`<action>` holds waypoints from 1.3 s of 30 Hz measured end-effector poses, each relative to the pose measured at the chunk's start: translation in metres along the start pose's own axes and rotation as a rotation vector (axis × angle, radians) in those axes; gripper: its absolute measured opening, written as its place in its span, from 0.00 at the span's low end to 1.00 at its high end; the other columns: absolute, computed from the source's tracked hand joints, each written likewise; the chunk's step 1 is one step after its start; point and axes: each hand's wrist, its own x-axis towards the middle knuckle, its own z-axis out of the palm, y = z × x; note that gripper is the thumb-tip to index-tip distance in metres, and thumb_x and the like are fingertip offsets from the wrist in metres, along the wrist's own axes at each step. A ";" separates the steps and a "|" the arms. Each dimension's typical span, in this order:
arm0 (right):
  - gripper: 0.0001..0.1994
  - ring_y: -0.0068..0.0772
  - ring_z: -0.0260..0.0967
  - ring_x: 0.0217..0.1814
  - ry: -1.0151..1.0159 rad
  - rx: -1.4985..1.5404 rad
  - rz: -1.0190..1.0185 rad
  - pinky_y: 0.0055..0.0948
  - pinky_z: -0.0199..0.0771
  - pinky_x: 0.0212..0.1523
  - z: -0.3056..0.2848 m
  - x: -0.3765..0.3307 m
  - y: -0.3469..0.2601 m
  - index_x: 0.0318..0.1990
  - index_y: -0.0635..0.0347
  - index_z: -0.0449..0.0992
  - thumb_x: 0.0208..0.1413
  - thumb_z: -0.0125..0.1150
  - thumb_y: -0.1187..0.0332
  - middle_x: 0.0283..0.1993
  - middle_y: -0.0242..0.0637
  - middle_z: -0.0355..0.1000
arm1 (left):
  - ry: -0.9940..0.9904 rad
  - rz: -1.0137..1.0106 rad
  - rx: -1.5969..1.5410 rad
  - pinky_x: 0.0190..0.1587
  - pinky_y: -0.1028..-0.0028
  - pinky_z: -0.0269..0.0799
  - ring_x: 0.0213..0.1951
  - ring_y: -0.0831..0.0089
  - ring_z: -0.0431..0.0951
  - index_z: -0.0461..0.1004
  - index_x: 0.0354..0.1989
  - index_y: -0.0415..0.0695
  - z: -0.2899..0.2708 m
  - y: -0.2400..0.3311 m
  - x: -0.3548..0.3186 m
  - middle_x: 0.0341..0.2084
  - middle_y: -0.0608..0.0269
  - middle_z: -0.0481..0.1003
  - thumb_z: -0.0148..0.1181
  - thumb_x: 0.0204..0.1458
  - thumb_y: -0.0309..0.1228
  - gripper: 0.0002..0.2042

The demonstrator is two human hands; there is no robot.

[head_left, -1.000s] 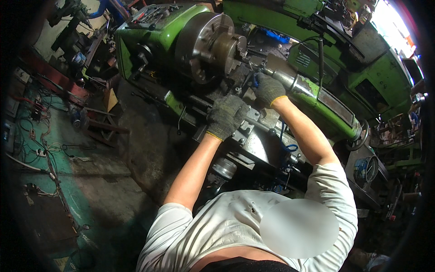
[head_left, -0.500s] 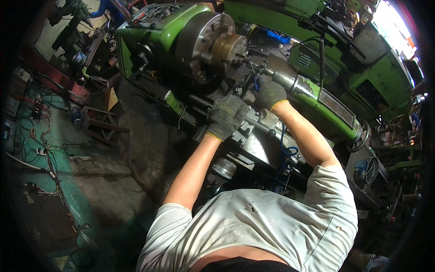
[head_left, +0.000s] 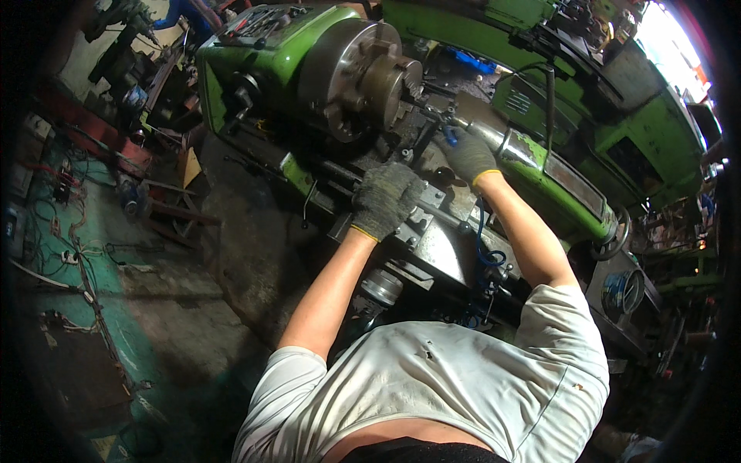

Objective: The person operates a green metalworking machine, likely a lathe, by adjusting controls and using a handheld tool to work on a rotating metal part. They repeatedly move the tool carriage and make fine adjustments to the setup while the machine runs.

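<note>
A green lathe lies before me, its large steel chuck (head_left: 328, 73) gripping a brownish metal workpiece (head_left: 384, 91). My left hand (head_left: 386, 194), in a dark knitted glove, rests over the carriage on the near side. Its fingers curl down, and whatever is under them is hidden. My right hand (head_left: 468, 157), gloved alike, is closed around something with a small blue part (head_left: 450, 135) showing at the fingertips, beside the tool post (head_left: 421, 135). A blue hose (head_left: 482, 243) hangs below the right wrist; whether it joins the held thing is hidden.
Right of my hand extends the green tailstock (head_left: 552, 166) with its handwheel (head_left: 615, 234). Hand tools (head_left: 262, 25) lie on the headstock. Another green machine (head_left: 641, 147) stands behind. Cables (head_left: 81, 255) trail over the floor at left, near a rusty metal frame (head_left: 177, 212).
My right hand has shifted slightly right, away from the workpiece, with the blue part still at its fingertips. The chuck and workpiece appear turned. My left hand stays in place.
</note>
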 end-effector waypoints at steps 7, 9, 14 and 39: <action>0.25 0.33 0.78 0.35 -0.259 0.649 0.169 0.35 0.79 0.36 -0.033 0.018 0.045 0.64 0.54 0.76 0.73 0.50 0.47 0.42 0.43 0.81 | 0.118 0.073 -0.041 0.40 0.52 0.76 0.35 0.46 0.80 0.80 0.31 0.42 -0.001 0.001 0.003 0.30 0.47 0.79 0.59 0.63 0.34 0.11; 0.27 0.30 0.78 0.42 -0.276 0.760 0.228 0.32 0.80 0.44 -0.038 0.024 0.045 0.63 0.55 0.79 0.73 0.49 0.44 0.48 0.42 0.82 | 0.133 0.068 -0.052 0.43 0.52 0.75 0.37 0.47 0.80 0.80 0.33 0.42 -0.001 0.002 0.001 0.31 0.48 0.79 0.60 0.63 0.36 0.11; 0.27 0.27 0.78 0.49 -0.249 0.733 0.170 0.30 0.79 0.51 -0.032 0.057 0.069 0.62 0.55 0.80 0.73 0.49 0.44 0.53 0.42 0.82 | 0.059 -0.002 -0.035 0.47 0.51 0.73 0.40 0.49 0.79 0.82 0.36 0.45 0.002 -0.002 -0.001 0.34 0.51 0.80 0.60 0.62 0.39 0.11; 0.28 0.61 0.80 0.50 0.092 -0.115 0.155 0.52 0.78 0.52 -0.041 -0.049 -0.068 0.62 0.56 0.75 0.66 0.59 0.44 0.48 0.55 0.81 | 0.202 -0.093 -0.325 0.60 0.56 0.71 0.54 0.50 0.78 0.80 0.48 0.41 -0.033 -0.026 -0.017 0.49 0.50 0.80 0.60 0.65 0.39 0.14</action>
